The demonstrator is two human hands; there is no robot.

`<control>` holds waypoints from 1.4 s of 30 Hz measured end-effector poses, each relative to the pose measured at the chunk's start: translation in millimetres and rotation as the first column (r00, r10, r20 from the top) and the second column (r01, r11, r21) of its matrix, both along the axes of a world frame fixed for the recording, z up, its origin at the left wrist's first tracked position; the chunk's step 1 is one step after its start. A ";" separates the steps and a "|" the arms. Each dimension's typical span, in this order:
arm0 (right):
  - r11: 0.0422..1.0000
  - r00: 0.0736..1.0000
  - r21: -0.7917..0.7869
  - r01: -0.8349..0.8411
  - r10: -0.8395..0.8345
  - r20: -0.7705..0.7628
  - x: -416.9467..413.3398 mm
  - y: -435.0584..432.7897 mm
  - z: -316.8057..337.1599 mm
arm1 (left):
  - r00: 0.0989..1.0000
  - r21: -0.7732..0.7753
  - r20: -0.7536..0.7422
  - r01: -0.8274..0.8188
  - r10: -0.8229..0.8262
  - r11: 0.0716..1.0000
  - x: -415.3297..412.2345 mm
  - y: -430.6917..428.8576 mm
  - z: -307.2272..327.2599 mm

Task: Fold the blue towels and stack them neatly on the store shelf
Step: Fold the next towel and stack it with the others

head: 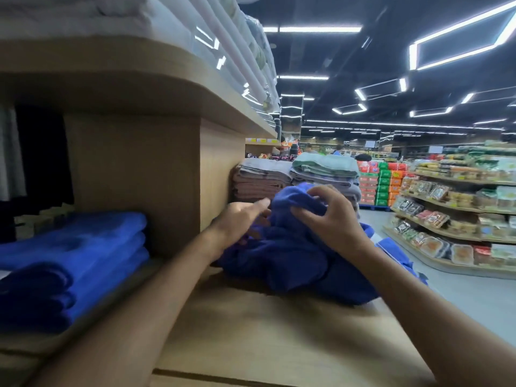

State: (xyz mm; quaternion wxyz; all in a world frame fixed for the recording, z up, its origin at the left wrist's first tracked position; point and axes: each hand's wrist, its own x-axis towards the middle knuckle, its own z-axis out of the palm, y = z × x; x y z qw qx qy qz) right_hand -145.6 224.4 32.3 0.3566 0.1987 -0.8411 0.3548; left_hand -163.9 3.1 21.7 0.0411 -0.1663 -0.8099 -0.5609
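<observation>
matt plush blue cloth towels (293, 247), matt pale wood-grain shelf (265, 331), glossy plastic-wrapped white bedding (223, 51)

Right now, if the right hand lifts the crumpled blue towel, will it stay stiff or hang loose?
Probably floppy: the blue towel lies bunched in soft folds. Likely easy to grip: cloth gathers under the right hand.

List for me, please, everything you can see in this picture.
Loose towels: one heap, blue, on the wooden counter.
Folded towels: one stack, blue, left shelf bay.
Towel stacks: two, brownish and grey, one topped green, behind the heap.
Wrapped packs: several, white, top shelf.
Food packs: many, mixed colours, right shelves.
Ceiling lights: many, white, overhead.
Left hand: one, at the heap's left side.
Right hand: one, gripping the heap's top.
</observation>
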 end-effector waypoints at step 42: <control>0.897 0.971 -0.396 0.197 -0.235 -0.050 -9.6 28.6 -1.9 | 0.898 0.071 0.280 0.333 -0.339 0.940 18.2 -31.8 19.3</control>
